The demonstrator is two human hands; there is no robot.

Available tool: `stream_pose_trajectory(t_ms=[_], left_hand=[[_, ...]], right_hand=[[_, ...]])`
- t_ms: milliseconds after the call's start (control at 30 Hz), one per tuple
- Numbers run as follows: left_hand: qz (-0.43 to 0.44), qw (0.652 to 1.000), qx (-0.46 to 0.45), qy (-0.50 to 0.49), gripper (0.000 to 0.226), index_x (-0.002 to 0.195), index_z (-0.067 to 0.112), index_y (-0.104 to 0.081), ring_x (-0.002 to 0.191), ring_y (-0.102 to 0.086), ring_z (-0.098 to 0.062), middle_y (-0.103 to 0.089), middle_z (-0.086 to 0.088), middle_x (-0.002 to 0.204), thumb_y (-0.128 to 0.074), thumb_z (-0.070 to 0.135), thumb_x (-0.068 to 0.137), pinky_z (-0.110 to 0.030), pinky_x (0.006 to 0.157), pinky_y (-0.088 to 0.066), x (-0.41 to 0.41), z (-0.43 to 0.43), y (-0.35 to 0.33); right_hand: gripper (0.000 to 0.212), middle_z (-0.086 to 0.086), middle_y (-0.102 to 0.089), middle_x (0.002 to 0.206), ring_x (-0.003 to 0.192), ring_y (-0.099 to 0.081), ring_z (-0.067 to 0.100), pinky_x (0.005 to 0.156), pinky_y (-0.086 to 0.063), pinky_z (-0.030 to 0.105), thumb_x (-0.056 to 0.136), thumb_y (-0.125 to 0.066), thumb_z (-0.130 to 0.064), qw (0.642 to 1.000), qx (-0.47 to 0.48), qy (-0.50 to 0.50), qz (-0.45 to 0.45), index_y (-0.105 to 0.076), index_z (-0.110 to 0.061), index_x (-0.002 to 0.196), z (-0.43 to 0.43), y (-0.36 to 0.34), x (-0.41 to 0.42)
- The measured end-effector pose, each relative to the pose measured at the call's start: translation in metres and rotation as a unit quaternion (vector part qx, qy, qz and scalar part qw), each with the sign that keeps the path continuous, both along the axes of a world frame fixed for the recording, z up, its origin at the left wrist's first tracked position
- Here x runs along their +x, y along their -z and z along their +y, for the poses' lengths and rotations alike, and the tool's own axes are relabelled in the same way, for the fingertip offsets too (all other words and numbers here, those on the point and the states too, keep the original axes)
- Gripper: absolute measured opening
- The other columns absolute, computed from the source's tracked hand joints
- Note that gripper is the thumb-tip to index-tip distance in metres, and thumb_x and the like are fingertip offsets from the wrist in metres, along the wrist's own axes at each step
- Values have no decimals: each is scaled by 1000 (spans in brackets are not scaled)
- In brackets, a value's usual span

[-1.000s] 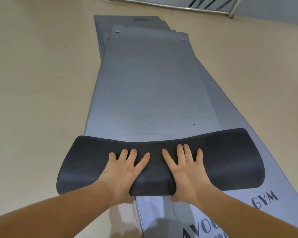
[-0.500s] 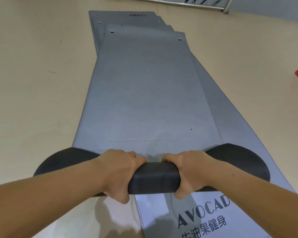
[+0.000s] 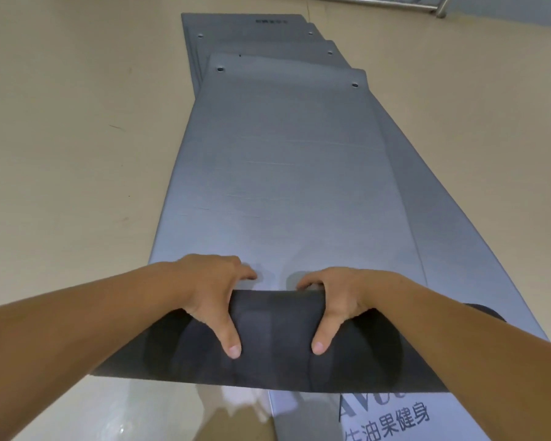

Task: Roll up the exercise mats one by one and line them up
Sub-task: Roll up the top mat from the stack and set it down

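A grey exercise mat (image 3: 283, 173) lies flat on top of a stack and stretches away from me. Its near end is turned over into a dark roll (image 3: 275, 332) that shows the black underside. My left hand (image 3: 210, 294) grips the roll left of centre, fingers curled over the far side and thumb pointing back toward me. My right hand (image 3: 341, 297) grips it right of centre in the same way. Below it lie several more grey mats (image 3: 245, 30), fanned out at the far end.
The beige floor (image 3: 77, 154) spreads on both sides of the stack. A lower mat with dark printed lettering (image 3: 392, 421) sticks out at the bottom right. A metal rail (image 3: 427, 6) runs along the top right edge.
My hands went from lying flat on the folded-over end to curling round it. The fold has tightened into a roll and moved forward along the mat.
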State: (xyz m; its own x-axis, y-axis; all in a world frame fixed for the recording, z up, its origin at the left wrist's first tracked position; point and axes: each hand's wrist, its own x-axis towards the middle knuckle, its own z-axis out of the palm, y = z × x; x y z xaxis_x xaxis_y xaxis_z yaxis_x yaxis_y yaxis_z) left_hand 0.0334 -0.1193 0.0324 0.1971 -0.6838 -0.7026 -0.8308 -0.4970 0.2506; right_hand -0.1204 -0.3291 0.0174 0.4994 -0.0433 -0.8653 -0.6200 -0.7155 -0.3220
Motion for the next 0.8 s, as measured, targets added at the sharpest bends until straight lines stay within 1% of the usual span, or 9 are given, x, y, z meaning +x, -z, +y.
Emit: stream_pose_trajectory(t_ms=[67, 167, 233, 333, 400, 500, 600, 667, 800], left_hand=[[-49, 998, -29, 0, 127, 160, 38, -30, 131, -52, -18, -49, 12, 144, -85, 82, 54, -40, 104, -48, 11, -2, -1], [-180, 978, -101, 34, 93, 152, 32, -41, 119, -55, -22, -55, 4, 135, -72, 77, 76, -40, 95, -51, 12, -2, -2], [-182, 973, -121, 68, 79, 153, 28, -38, 119, -53, -26, -54, -3, 137, -63, 67, 89, -43, 97, -51, 1, -2, 4], [-172, 979, -29, 108, 132, 164, 15, -6, 135, -37, -37, -32, -17, 152, -70, 82, 70, -52, 108, -43, -26, 5, 17], [-210, 972, -17, 100, 152, 163, 14, 11, 140, -26, -41, -18, -20, 156, -79, 80, 60, -60, 113, -34, -38, 11, 34], [-219, 972, -46, 70, 155, 160, 24, 16, 141, -23, -39, -18, -15, 154, -83, 78, 54, -63, 115, -29, -27, 13, 51], [-188, 979, -53, 59, 154, 159, 34, 16, 146, -21, -39, -18, -14, 156, -81, 82, 49, -62, 117, -27, -11, 12, 52], [-178, 979, -69, 70, 150, 159, 36, 10, 139, -32, -34, -28, -11, 152, -78, 84, 48, -58, 114, -32, -5, 12, 51], [-156, 982, -85, 62, 139, 158, 39, -2, 122, -48, -27, -44, -3, 138, -76, 83, 48, -53, 106, -40, 4, 10, 43]], right_hand=[[124, -14, -50, 136, 126, -54, 21, 108, -47, 47, 37, -97, -68, 990, -121, -24, -70, -42, -47, 146, -3, -4, 6], [109, -8, -54, 134, 123, -56, 21, 97, -49, 40, 54, -88, -74, 955, -248, -39, -155, -41, -40, 147, -5, -8, 15], [95, -6, -58, 133, 120, -59, 22, 92, -50, 38, 65, -83, -73, 942, -293, -31, -162, -45, -37, 145, -3, -8, 22], [75, -4, -60, 135, 122, -59, 24, 93, -50, 39, 82, -77, -63, 943, -299, -54, -135, -48, -37, 146, 6, -6, 25], [67, -5, -56, 145, 131, -54, 24, 101, -47, 40, 91, -71, -57, 956, -257, -79, -120, -44, -42, 151, 10, -14, 25], [113, -7, -37, 162, 146, -39, 25, 118, -37, 47, 71, -79, -73, 979, -170, -97, -49, -20, -44, 162, 11, -27, 22], [158, 10, -12, 170, 154, -19, 38, 123, -21, 60, 49, -85, -81, 949, -250, -194, -12, 14, -34, 163, 26, -10, 12], [165, 17, -5, 168, 154, -13, 43, 123, -16, 64, 47, -83, -84, 930, -291, -224, -27, 25, -29, 159, 33, 8, 5], [152, 4, -35, 156, 139, -40, 30, 117, -31, 55, 47, -81, -85, 935, -269, -209, -101, 6, -34, 161, 21, 3, 4]])
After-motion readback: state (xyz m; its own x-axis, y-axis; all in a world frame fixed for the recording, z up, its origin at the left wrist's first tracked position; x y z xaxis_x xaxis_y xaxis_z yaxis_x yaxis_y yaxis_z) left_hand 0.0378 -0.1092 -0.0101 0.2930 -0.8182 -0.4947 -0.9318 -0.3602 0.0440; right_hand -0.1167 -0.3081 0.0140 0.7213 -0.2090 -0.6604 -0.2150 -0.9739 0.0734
